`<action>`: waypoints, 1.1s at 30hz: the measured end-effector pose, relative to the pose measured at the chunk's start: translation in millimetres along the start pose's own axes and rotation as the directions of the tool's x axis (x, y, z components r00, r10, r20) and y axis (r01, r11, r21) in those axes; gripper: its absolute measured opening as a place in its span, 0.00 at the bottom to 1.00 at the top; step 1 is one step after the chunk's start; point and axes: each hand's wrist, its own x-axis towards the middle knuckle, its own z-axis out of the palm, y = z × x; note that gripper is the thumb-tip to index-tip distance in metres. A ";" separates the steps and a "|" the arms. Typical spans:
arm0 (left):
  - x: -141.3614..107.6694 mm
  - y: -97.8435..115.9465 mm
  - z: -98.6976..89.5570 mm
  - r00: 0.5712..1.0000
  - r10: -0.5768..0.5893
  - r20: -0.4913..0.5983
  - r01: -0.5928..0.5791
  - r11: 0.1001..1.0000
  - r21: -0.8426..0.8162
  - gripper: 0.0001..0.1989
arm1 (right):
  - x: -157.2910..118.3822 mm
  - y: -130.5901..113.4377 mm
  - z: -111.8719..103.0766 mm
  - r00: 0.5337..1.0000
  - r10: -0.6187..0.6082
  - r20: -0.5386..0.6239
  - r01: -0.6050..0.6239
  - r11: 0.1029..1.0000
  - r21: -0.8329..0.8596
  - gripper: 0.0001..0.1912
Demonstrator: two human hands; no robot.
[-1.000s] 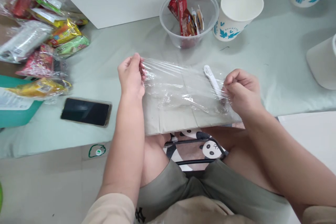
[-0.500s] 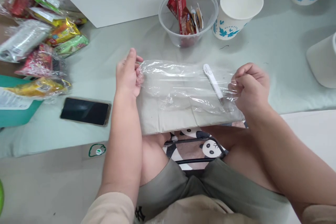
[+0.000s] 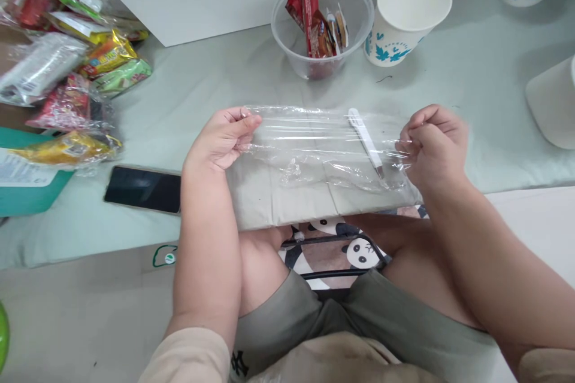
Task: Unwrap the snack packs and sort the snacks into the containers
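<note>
Between my two hands a crinkled piece of clear plastic film [image 3: 300,128] is stretched out low over the table; whether it is a bag or a single sheet I cannot tell. My left hand [image 3: 224,134] is closed on its left edge, thumb on top. At the right edge, my right hand [image 3: 435,143] grips the film with curled fingers. A white utility knife [image 3: 366,140] with a short dark tip shows through the film, lying slanted close to my right hand.
A clear plastic bowl [image 3: 291,51] holding red-wrapped packets stands beyond the film, beside a paper cup [image 3: 395,48]. More cups [image 3: 554,105] are at the right. A phone [image 3: 144,190] lies left of my forearm. Several wrapped snacks [image 3: 110,57] are piled at far left, near a white panel [image 3: 202,0].
My left hand has turned inward, its thumb now pointing right along the film, and its wrist has shifted left over the phone's end. My right hand has moved slightly right, and the film looks tauter.
</note>
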 end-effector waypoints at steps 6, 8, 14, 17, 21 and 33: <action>0.9 -0.8 -2.4 1.000 -0.018 0.018 0.018 1.000 0.007 0.19 | 0.5 2.1 -0.7 0.999 -0.027 0.040 0.027 1.000 0.001 0.07; 0.9 -0.7 -3.6 0.999 -0.035 0.023 0.034 0.999 0.015 0.20 | 0.7 2.4 -0.5 0.999 -0.023 0.039 0.022 1.000 0.011 0.07; 0.4 -3.1 -5.7 0.996 -0.034 0.088 0.032 0.999 0.015 0.19 | 3.2 1.3 4.6 0.998 0.025 -0.057 -0.024 1.000 0.011 0.05; 0.4 -4.3 -4.8 0.999 -0.013 0.050 0.013 1.000 0.011 0.20 | 4.4 1.2 5.7 0.997 0.029 -0.065 -0.028 1.000 0.014 0.05; 2.8 -5.1 -4.8 1.000 -0.010 -0.009 0.011 0.999 0.031 0.23 | 4.7 2.0 4.6 0.998 0.005 -0.055 -0.004 1.000 0.017 0.05; 6.3 -6.8 -10.5 0.995 0.045 -0.084 -0.045 0.999 -0.002 0.20 | 4.3 4.7 3.8 1.000 -0.017 -0.023 0.017 1.000 -0.007 0.05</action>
